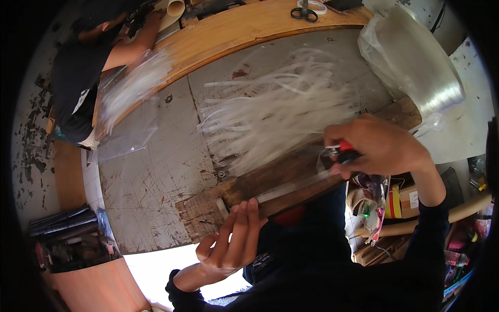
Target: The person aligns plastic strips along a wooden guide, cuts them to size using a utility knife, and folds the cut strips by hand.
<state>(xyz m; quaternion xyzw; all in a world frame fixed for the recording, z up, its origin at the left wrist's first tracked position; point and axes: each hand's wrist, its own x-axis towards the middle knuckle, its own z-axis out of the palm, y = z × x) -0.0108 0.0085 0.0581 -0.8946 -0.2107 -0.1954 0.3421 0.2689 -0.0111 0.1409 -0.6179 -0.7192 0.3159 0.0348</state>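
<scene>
A clear plastic tube lies along a worn wooden plank. The fingers of my left hand are closed on its left end, beside a small wooden block on the plank. At the tube's right part, my right hand grips a red and black hand tool with a metal part. Motion smears the tool, so its exact kind and whether it touches the tube do not show. Beyond the plank spreads a loose pile of clear tube pieces.
A large coil of clear tubing in plastic wrap stands at the far right. Black scissors lie on the wooden ledge at the back. Another person works at the far left, near a plastic bag of tube pieces.
</scene>
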